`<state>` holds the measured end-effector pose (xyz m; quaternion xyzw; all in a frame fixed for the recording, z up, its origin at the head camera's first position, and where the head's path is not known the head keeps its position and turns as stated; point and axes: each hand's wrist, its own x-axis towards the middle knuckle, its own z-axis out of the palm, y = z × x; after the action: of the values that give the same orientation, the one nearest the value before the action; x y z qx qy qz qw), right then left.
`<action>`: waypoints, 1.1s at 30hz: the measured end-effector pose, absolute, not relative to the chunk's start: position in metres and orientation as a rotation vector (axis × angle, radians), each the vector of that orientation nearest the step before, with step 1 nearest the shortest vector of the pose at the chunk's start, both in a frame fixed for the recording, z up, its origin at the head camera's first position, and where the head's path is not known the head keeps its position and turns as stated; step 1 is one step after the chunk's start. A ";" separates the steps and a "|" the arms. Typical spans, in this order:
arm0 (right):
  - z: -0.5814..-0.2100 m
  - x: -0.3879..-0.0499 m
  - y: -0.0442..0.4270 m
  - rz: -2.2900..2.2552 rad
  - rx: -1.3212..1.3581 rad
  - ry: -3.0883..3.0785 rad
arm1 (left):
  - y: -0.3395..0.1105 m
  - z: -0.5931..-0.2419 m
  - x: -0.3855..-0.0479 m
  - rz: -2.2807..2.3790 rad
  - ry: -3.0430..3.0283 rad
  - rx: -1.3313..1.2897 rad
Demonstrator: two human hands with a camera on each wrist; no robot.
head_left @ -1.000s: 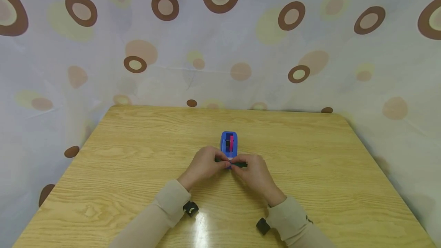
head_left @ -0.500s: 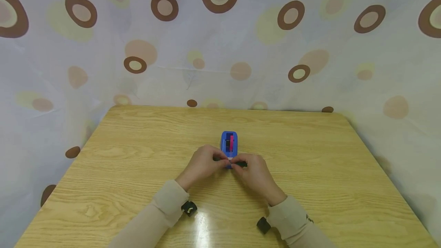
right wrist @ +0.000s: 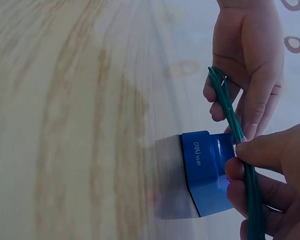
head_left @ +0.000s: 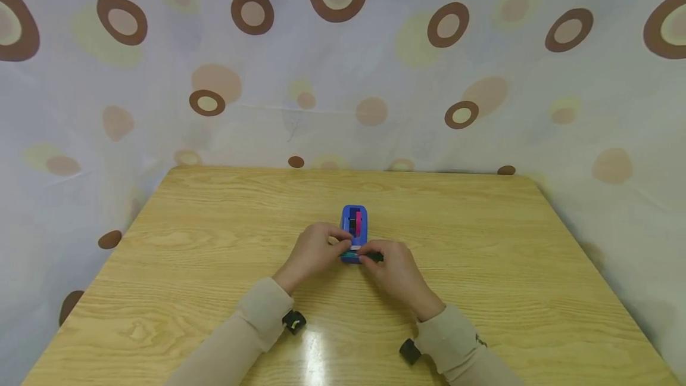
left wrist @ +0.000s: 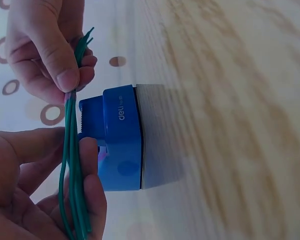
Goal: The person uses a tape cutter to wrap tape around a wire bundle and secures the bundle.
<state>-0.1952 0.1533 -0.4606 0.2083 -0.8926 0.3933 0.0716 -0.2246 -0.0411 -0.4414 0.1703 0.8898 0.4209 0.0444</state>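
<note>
We see two hands on a slim bundle of thin green strands (left wrist: 73, 157).
In the right hand (head_left: 395, 265) we see fingers clamped on the bundle; in the left hand (head_left: 313, 250), fingers bent round its looped side. It hangs just beside the toothed end of a blue plastic tape dispenser (left wrist: 121, 150) on the yellow wood-grain desk (head_left: 241, 213).
</note>
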 end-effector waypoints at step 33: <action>-0.457 -0.194 0.156 1.163 0.638 -2.729 | -0.044 -0.451 -0.232 1.196 2.681 0.551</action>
<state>-0.1938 0.1555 -0.4571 0.2100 -0.8981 0.3828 0.0534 -0.2319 -0.0438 -0.4509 0.1838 0.8949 0.3992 0.0772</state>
